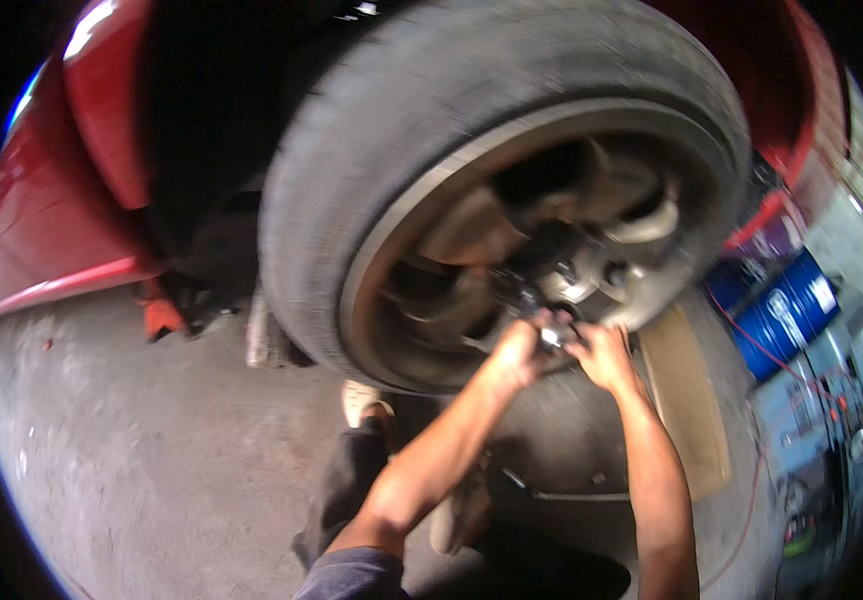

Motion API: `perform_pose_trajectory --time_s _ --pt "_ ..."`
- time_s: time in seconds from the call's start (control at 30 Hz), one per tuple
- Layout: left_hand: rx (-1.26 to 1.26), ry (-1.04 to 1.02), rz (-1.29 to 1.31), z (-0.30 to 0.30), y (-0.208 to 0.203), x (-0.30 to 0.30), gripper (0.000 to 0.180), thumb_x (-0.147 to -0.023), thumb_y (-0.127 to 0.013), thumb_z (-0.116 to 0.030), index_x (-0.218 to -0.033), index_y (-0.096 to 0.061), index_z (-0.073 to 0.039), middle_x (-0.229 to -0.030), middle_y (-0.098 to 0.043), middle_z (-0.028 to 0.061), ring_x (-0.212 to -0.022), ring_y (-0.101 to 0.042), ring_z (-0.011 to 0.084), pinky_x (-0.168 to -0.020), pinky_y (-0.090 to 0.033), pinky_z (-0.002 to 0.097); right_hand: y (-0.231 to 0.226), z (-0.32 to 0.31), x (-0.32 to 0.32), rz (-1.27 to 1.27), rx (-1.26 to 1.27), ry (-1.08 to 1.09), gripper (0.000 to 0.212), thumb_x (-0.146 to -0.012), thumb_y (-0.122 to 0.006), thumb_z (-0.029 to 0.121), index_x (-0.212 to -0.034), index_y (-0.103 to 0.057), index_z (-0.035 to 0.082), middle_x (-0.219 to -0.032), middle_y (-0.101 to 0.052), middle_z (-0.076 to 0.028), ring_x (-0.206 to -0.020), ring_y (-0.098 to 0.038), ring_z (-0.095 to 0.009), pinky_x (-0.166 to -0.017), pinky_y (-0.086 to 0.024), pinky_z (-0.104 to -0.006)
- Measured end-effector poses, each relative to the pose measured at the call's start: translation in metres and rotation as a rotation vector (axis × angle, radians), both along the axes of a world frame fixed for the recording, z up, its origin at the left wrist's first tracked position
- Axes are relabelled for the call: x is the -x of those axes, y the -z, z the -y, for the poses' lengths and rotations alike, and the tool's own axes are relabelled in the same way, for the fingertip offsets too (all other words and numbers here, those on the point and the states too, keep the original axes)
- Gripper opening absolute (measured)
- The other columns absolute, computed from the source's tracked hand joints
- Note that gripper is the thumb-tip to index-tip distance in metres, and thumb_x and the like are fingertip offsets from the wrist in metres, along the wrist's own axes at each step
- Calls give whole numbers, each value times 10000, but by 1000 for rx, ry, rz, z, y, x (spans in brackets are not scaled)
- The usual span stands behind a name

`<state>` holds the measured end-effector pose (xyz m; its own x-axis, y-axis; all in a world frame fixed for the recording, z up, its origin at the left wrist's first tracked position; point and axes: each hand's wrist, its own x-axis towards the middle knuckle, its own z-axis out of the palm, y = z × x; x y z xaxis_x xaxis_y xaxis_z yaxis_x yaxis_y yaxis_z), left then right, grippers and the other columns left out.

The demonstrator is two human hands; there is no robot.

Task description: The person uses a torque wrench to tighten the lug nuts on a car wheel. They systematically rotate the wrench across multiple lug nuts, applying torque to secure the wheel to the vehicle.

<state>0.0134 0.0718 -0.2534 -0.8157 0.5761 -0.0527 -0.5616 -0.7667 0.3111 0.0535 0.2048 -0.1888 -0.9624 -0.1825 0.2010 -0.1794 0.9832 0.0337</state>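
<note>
A raised car wheel with a dark tyre [321, 210] and a dusty bronze-coloured rim [471, 235] fills the upper middle. My left hand [518, 354] and my right hand [605, 354] meet in front of the rim's lower part, just below the hub. Between them is a small shiny metal piece [552, 338], with the fingers of both hands closed about it. Blur hides its exact kind. Near the hub, the rim shows dark round holes and a bright metal spot [566, 272].
Red car bodywork [71, 225] flanks the wheel, with an orange-red stand [161, 312] beneath. A blue drum [786, 315] stands at right, beside grey cases and a red cable. Cardboard [686, 400] and a long metal bar [576, 496] lie on the concrete floor near my shoes.
</note>
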Motion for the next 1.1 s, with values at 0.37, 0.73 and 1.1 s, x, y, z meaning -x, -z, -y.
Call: perform_pose_trajectory --time_s 0.37,0.73,1.1 --pt "359 -173 60 -35 31 26 214 -815 -543 -205 -860 -601 -5 -885 -603 90 -822 -544 186 -742 -415 342 -31 65 1 -368 -756 -117 137 -716 -533 125 -704 -660 77 -723 -638 -107 -841 -555 -215 -832 -333 -349" --pt "289 -148 32 -39 23 12 267 -867 -499 -305 -926 -599 -65 -953 -585 95 -862 -531 198 -778 -424 357 -4 27 -3 -759 -58 -206 122 -611 -611 -18 -730 -607 7 -743 -578 -132 -930 -509 -314 -896 -315 -456" --pt "274 -235 281 -44 16 16 259 -777 -568 -235 -826 -610 16 -779 -587 106 -713 -526 211 -614 -420 372 -21 39 0 -612 -290 -233 134 -664 -547 31 -733 -662 38 -792 -618 -135 -825 -546 -295 -738 -381 -414"
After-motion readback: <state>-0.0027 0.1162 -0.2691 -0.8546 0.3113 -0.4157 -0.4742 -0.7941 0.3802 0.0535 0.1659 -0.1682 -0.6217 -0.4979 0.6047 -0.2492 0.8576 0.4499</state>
